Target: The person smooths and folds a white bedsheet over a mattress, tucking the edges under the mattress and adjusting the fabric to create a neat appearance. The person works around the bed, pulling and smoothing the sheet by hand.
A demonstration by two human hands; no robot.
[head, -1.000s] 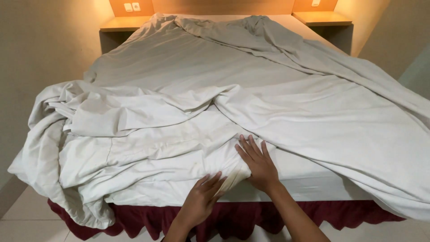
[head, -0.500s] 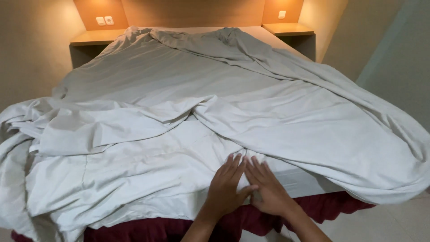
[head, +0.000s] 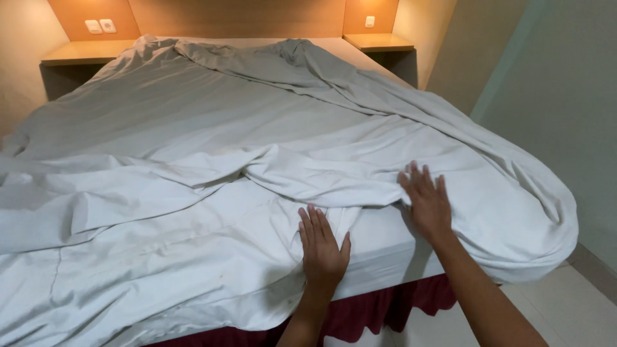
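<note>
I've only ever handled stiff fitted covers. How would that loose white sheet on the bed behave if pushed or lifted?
Probably floppy: the white sheet lies in soft folds and ridges. Pushed, it would likely bunch rather than slide whole, as creases gather by the left hand and right hand. Lifted, it would likely sag and drag.

packages: none | labels: none | signs: none | screens: none | note: nothing of these kinds shows anywhere in the head view
</note>
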